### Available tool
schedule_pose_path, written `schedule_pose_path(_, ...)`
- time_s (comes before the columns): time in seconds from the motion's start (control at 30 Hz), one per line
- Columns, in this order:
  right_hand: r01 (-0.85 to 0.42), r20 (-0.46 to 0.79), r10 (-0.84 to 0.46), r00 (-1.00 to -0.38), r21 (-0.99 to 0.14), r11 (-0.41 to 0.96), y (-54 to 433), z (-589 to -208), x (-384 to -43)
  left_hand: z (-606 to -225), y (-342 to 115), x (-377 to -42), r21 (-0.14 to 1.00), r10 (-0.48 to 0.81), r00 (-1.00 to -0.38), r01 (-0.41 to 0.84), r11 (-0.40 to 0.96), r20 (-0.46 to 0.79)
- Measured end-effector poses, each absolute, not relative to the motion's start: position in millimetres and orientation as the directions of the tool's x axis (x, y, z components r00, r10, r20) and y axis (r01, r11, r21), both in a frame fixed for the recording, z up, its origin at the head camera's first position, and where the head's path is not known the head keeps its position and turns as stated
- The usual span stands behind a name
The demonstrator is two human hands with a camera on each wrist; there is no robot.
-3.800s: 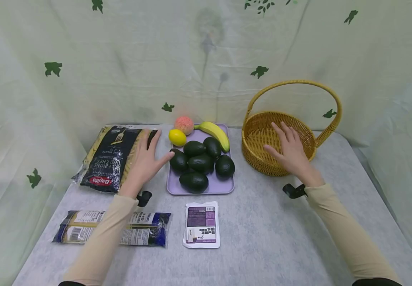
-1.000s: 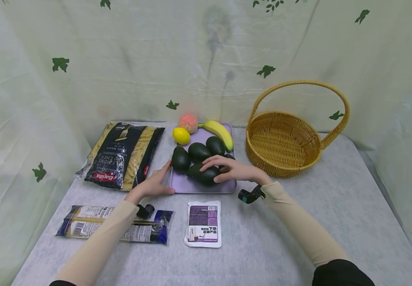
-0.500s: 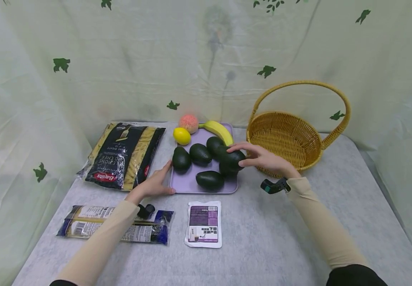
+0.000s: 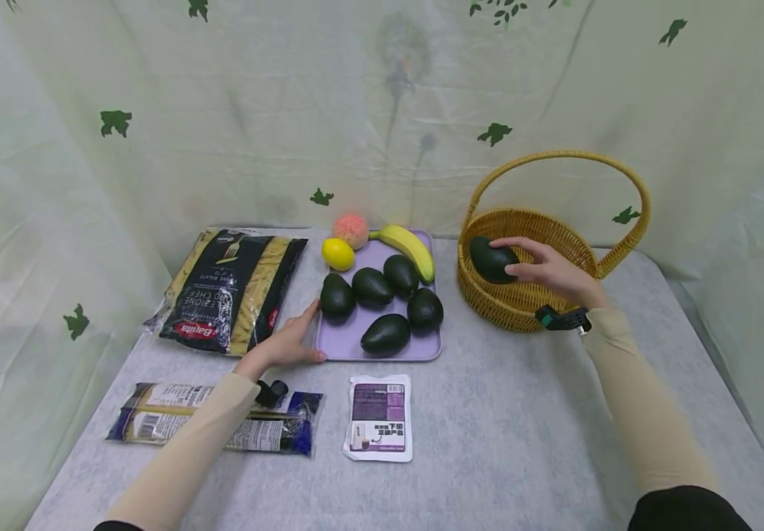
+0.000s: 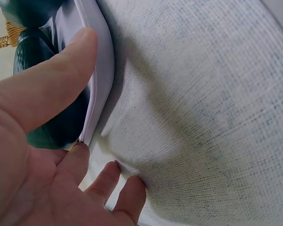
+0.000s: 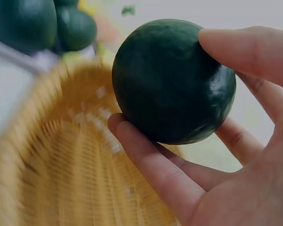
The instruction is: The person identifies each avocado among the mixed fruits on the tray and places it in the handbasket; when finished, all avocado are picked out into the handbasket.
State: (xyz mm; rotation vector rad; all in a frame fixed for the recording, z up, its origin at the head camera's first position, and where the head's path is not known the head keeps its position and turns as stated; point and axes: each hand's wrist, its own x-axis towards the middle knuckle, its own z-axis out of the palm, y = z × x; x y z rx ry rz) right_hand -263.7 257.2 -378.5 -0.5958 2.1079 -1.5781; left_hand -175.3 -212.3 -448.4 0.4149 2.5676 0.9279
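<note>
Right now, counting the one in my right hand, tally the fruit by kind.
Dark green, oval avocados: 6 (5 on the lilac rectangular tray, 1 in your right hand)
Curved yellow banana: 1
Oval yellow lemon: 1
Round pinkish-orange peach: 1
Total: 9

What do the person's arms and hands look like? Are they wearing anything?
Both arms have long, plain beige sleeves reaching to the wrists, with black cloth farther up, at the picture's bottom edge. There's a small black gadget at each wrist; the right gadget has a greenish patch, the left gadget looks all black. The left hand and right hand wear no gloves.
</note>
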Motion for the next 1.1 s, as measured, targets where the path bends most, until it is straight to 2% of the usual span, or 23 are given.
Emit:
schedule_pose_path(0.47,0.061,-0.212,-0.438,-0.874,-0.941,0.333,281,-390,-307,-446,-211,-174,0.652,0.386,-0.888,0.141,0.745,-0.249)
schedule_pose_path(1.1,0.059,-0.265,-0.379,-0.886,-0.878,0.475,257,-407,-319,-445,-211,-174,0.644,0.387,-0.885,0.142,0.752,-0.257)
